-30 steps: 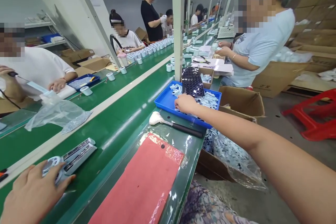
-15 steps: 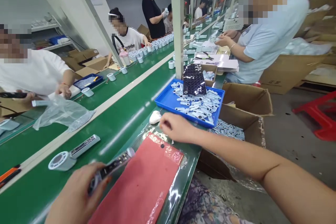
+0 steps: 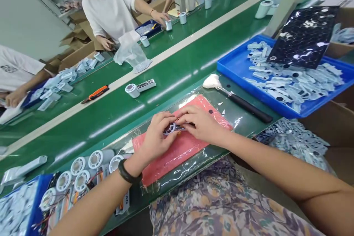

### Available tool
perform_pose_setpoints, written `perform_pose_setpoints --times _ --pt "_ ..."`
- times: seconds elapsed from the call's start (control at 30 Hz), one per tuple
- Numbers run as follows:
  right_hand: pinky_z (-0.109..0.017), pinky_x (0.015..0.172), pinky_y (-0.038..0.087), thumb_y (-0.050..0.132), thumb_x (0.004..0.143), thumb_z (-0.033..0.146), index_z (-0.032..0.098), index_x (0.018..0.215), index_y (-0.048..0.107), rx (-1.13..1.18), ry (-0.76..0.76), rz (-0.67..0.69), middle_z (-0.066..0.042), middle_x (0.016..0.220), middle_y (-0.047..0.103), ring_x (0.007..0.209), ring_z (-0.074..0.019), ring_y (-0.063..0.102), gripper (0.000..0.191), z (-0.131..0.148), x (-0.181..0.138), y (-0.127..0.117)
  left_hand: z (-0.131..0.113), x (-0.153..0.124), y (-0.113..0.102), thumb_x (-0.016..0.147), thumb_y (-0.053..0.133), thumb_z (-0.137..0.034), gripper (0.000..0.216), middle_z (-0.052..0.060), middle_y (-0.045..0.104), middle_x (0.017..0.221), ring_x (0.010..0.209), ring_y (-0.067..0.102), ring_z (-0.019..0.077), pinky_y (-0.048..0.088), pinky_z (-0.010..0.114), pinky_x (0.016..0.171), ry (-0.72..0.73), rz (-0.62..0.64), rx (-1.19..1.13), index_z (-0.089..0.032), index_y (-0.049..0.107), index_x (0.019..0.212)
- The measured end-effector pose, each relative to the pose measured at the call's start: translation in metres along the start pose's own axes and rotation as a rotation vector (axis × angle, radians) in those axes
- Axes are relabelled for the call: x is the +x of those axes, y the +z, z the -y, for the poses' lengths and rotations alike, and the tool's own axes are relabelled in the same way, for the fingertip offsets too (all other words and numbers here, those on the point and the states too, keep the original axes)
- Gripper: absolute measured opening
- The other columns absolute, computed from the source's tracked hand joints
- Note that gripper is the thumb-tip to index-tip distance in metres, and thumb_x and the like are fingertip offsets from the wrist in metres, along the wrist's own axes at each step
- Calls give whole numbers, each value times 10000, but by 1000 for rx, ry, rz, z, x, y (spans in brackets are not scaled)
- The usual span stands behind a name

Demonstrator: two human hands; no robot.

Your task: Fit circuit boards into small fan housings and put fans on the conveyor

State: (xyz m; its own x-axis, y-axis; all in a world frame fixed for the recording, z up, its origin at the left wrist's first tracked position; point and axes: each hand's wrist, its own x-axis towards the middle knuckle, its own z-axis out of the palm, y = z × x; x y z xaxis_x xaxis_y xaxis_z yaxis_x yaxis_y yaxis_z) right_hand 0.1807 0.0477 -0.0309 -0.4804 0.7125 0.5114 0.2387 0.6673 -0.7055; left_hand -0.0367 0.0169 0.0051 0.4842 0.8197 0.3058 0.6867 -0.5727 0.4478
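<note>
My left hand, with a dark bangle at the wrist, is closed around the round head of a small light-blue handheld fan. My right hand has its fingers bent and pinched on the fan's narrow handle part, which they mostly hide. Both hands rest close together over a red pad under clear plastic. Beyond the right hand lies a black-handled tool with a white wrapped head. Another fan with its handle uncovered lies on the green conveyor belt.
At right, a blue tray holds many light-blue pieces beneath a black patterned sheet. Several fan units with wires stand at lower left beside another blue tray. An orange-handled tool lies across the belt; co-workers sit opposite.
My view has swung left and down. The left hand has brought the fan onto the red pad, and the right hand has come from beside the white-headed tool to meet it.
</note>
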Motion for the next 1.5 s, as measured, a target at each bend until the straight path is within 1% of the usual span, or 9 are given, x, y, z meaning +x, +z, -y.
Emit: perform_pose_setpoints --times 0.13,0.3,0.47,0.57,0.77,0.9,1.07,1.2,1.5 --pt "-458 1026 536 503 967 60 220 1137 698 -93 -26 -9 -74 1196 701 1145 -207 631 304 5 -6 3 -8 7 5 981 619 -273 174 91 712 1180 1171 627 259 517 479 1025 -5 -32 -10 -212 670 1135" --pt "-445 1055 532 511 948 79 211 1297 604 -80 59 -77 -109 1323 633 1238 -213 605 385 14 -12 -6 -10 19 7 958 648 -245 89 57 745 1063 1102 649 252 539 470 979 32 -15 -5 -223 695 1031" --pt "-443 908 538 575 979 213 203 1079 697 -287 84 -16 -88 1110 720 1036 -252 656 158 18 -19 -15 -10 16 1 964 628 -229 93 74 738 1027 1107 643 266 558 467 951 90 -17 89 -205 709 1003" --pt "-441 862 508 583 1003 291 195 962 724 -390 100 9 -82 1010 741 956 -264 653 176 15 -20 -15 -10 13 2 969 605 -213 121 84 726 1058 1037 660 245 579 435 890 94 9 123 -204 715 1020" --pt "-375 874 509 581 994 234 211 1013 736 -154 194 55 -54 1037 763 967 -214 676 158 4 -24 -13 -9 15 2 942 626 -175 117 68 732 1018 1018 679 235 586 427 895 58 45 72 -217 722 993" --pt "-429 978 505 622 962 245 227 1238 699 -48 232 155 -74 1188 745 1093 -236 676 287 7 -32 -15 -17 5 0 918 697 -231 74 78 732 1104 1107 678 248 590 440 938 63 68 13 -216 698 990" --pt "-498 1034 487 586 982 238 242 1326 667 -71 229 268 -85 1290 710 1189 -267 630 353 19 -38 -12 -33 -16 10 971 634 -264 229 95 744 1194 1200 661 286 532 567 1078 17 78 59 -210 643 1194" --pt "-506 1018 491 561 974 207 227 1305 678 -123 251 241 -95 1258 714 1154 -277 628 352 18 -38 -7 -38 -20 19 988 593 -228 159 110 754 1166 1184 666 299 551 567 1040 -13 55 116 -198 664 1127" --pt "-502 1017 494 528 1001 237 196 1369 611 -139 117 277 -123 1245 689 1155 -282 604 379 7 -39 -5 -35 -14 19 984 551 -200 160 112 753 1128 1106 686 293 565 546 974 35 73 172 -190 656 1104"
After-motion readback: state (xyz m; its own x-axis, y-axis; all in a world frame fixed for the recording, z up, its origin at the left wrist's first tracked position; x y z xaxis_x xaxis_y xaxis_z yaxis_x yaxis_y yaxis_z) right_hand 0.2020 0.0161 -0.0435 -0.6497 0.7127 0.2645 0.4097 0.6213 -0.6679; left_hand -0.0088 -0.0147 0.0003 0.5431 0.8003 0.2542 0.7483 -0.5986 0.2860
